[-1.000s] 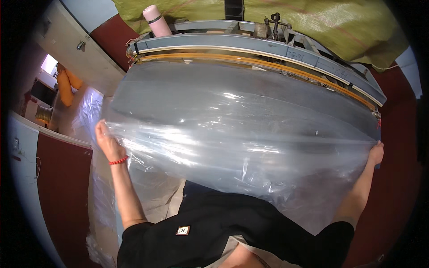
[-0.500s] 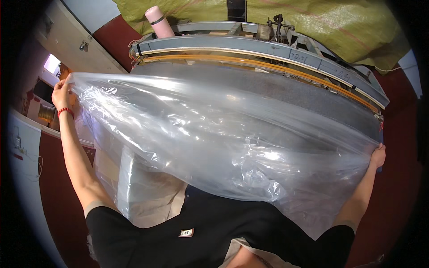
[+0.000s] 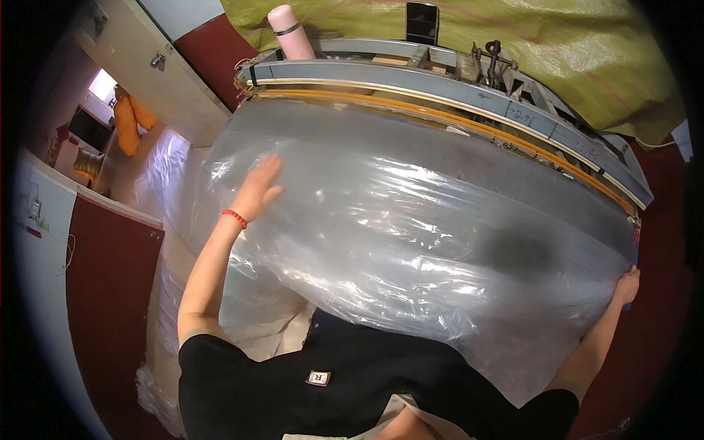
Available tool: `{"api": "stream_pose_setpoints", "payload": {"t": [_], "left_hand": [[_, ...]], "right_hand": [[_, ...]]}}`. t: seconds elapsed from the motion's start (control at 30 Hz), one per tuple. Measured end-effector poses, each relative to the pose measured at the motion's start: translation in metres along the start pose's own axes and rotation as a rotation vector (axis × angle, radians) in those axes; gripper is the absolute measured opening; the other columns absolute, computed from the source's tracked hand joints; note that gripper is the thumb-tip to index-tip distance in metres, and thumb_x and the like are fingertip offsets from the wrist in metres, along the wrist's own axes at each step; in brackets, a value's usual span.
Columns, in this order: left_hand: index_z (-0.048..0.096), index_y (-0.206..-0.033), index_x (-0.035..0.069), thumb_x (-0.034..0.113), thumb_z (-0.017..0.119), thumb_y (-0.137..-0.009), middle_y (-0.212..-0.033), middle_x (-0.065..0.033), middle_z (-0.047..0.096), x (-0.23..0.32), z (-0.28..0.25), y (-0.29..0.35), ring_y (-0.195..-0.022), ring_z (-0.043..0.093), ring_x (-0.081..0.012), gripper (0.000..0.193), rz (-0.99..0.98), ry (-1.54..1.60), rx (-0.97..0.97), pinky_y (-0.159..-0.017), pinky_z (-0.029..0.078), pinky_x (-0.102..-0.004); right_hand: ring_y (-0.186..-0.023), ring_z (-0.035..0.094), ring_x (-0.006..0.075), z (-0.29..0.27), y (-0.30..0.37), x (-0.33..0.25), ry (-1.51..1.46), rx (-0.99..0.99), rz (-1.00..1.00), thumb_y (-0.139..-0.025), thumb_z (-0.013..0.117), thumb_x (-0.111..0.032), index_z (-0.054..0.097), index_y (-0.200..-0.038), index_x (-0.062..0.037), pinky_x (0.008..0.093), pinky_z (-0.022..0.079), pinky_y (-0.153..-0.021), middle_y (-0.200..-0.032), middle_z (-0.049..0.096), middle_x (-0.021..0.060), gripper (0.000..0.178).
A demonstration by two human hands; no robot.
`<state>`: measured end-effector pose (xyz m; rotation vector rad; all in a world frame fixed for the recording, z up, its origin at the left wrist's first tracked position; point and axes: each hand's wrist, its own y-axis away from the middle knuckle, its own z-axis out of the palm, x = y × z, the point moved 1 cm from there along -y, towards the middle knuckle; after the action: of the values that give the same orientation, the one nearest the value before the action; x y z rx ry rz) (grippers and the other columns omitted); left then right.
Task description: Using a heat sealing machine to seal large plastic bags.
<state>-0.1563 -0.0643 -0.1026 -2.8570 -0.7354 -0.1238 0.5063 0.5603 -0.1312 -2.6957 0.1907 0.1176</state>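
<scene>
A wide sheet of clear plastic film lies wrinkled over a grey table in front of me, and its near side hangs toward my body. My left hand, with a red bead bracelet on the wrist, is over the left part of the film with the fingers stretched out. Whether its palm presses on the film cannot be told. At the table's right edge my right hand is closed on the film's right edge.
Along the table's far side runs a grey metal beam with orange strips. A pink bottle, a phone and a metal clamp are behind it. A yellow-green woven sheet covers the back. At left stands a door.
My left hand has let go of the film's left corner and moved right, over the table. The raised film has come down flatter. My right hand keeps its hold at the right edge.
</scene>
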Motion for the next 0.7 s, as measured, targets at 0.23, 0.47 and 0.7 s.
{"api": "stream_pose_setpoints", "payload": {"t": [0.23,0.47,0.7], "left_hand": [[0.053,-0.108,0.006,0.029,0.055,-0.078,-0.113,-0.0103,0.051,0.034,-0.015,-0.031,-0.098,0.048,-0.0277,0.038,-0.008,-0.134,0.088,-0.082,0.042,-0.033],[0.056,-0.067,0.005,0.024,0.053,-0.076,-0.072,-0.0116,0.055,0.022,0.002,-0.068,-0.075,0.049,-0.0304,0.021,-0.059,-0.128,0.219,-0.068,0.041,-0.039],[0.053,-0.088,0.004,0.016,0.069,-0.066,-0.07,-0.0086,0.053,0.021,0.018,-0.07,-0.063,0.046,-0.0218,0.029,-0.242,0.375,0.454,-0.06,0.042,-0.0309]], "right_hand": [[-0.089,0.053,0.0352,0.005,-0.006,0.013,-0.073,0.005,0.087,-0.088,0.032,-0.041,0.053,-0.102,-0.0105,0.0426,0.041,-0.073,-0.096,0.058,0.014,0.04],[-0.093,0.05,0.0164,0.034,-0.041,0.095,-1.326,-0.142,0.226,-0.084,0.05,-0.037,0.053,-0.106,0.0024,0.0295,0.04,-0.08,-0.103,0.055,0.0085,0.046],[-0.109,0.042,0.0231,-0.065,-0.002,0.106,-1.538,-0.03,0.375,-0.083,0.053,-0.03,0.043,-0.119,-0.0008,0.0359,0.033,-0.093,-0.119,0.044,0.0111,0.047]]}}
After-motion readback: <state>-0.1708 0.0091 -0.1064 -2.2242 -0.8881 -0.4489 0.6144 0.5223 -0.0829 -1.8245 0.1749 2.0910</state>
